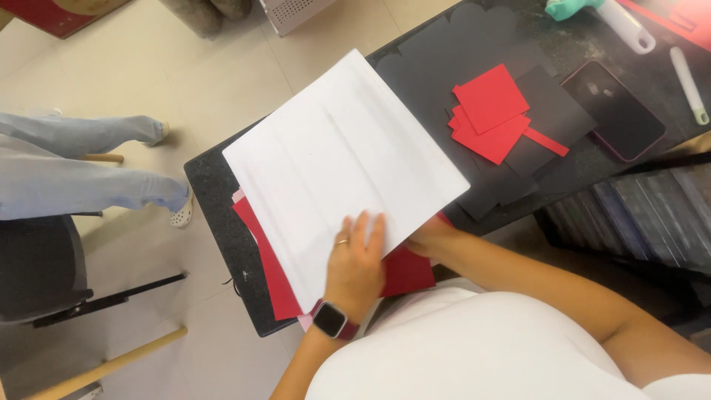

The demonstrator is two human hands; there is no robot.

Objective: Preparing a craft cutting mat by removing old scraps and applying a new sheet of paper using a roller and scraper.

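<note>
Your left hand [355,268] lies flat, fingers spread apart, on one large white sheet [344,167] at the frame's centre. Its long axis runs from lower left to upper right, tilted on the dark worktop [215,192]. Your right hand [428,238] is mostly tucked under the sheet's lower edge; you cannot tell whether its grip is closed. One red sheet [270,270] shows beneath. At upper right lie about three red paper squares [490,111], one dark phone [613,110] and two white tubes [689,83].
</note>
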